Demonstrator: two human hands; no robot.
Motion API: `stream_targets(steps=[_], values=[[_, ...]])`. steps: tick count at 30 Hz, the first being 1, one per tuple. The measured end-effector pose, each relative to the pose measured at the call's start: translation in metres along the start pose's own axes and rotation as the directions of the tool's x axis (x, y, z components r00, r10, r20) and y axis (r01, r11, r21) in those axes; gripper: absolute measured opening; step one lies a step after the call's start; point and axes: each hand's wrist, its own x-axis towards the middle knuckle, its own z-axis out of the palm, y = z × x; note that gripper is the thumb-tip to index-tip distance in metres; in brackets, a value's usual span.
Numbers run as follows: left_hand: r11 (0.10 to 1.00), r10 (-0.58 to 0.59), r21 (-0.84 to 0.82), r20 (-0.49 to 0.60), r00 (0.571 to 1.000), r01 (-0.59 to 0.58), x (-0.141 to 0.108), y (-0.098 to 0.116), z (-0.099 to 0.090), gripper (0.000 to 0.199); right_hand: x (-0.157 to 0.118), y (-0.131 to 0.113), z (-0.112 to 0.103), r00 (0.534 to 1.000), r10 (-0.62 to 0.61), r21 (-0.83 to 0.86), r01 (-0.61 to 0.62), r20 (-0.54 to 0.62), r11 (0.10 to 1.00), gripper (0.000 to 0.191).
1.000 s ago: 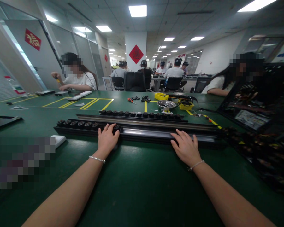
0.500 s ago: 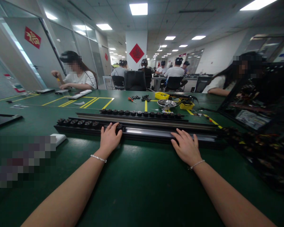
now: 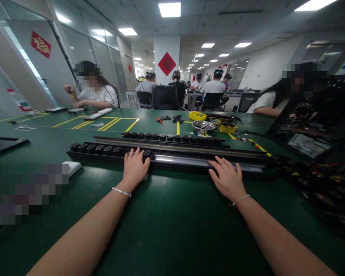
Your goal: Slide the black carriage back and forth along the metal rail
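A long black track-like bar (image 3: pixel 186 165) lies crosswise on the green table, with a row of black knob-like modules (image 3: pixel 99 148) along its left part and a shiny strip (image 3: pixel 178 158) to the right. My left hand (image 3: pixel 135 166) rests over the row, fingers spread and pointing forward. Just right of its fingertips sits one module (image 3: pixel 147 153); what lies under the palm is hidden. On the shiny strip's right half lies my right hand (image 3: pixel 227 175), also with fingers apart and grasping nothing. Behind, a second bar (image 3: pixel 161 144) and another row of black modules (image 3: pixel 169 137) run parallel.
A metal bowl (image 3: pixel 203 126), yellow bins (image 3: pixel 197 115) and an orange-handled screwdriver (image 3: pixel 161 121) are beyond the bars. Dark parts are heaped at the right (image 3: pixel 313 188). A white box (image 3: pixel 71 168) is at left. Co-workers sit across the table, one at left (image 3: pixel 99 96).
The fingers of my left hand have shifted slightly, and the module beside them shows more. My right hand stays in place on the strip.
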Motion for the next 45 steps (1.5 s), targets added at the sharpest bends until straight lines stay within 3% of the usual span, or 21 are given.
stream_targets(steps=[13, 37, 45], values=[[0.999, 0.042, -0.006, 0.014, 0.999, -0.042, -0.002, 0.0, -0.003, 0.042, 0.0, 0.001, 0.002, 1.0, -0.006, 0.003, 0.006, -0.013, 1.0, 0.044], [0.988, 0.132, 0.081, 0.021, 0.991, -0.133, -0.011, 0.01, -0.01, 0.051, 0.0, -0.002, 0.0, 1.0, 0.001, -0.009, -0.001, -0.004, 1.0, 0.044], [0.988, 0.151, 0.013, -0.087, 0.985, -0.151, -0.014, 0.013, -0.006, 0.044, 0.0, 0.0, 0.001, 1.0, -0.003, -0.006, 0.003, -0.02, 1.0, 0.043]])
